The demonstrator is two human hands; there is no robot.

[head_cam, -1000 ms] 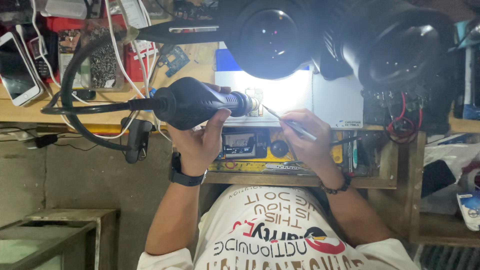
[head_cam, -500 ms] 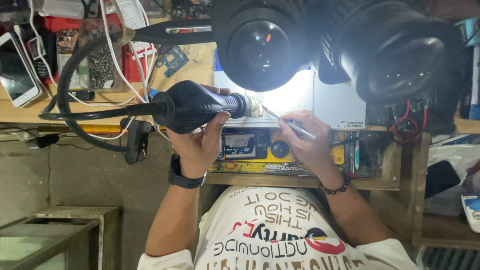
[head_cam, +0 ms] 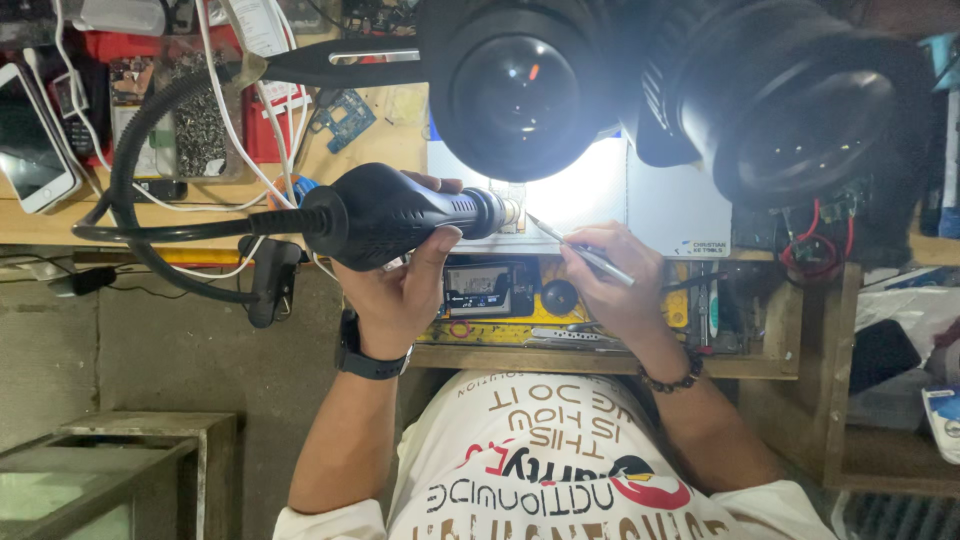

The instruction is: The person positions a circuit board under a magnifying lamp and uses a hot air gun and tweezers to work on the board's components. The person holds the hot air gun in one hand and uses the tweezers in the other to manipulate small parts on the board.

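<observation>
Wrapping its fingers around the black hot-air gun, the left hand aims the metal nozzle at the lit white work mat, while the right hand pinches slim tweezers like a pen, tips meeting the nozzle's line, likely for fine work. Beyond them hang the microscope's two black eyepieces, and a white smartphone lies on the wooden bench at far left.

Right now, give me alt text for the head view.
The left hand grips a black hot-air handpiece, the right hand thin metal tweezers, both aimed at a brightly lit white mat under two large black lenses.
</observation>
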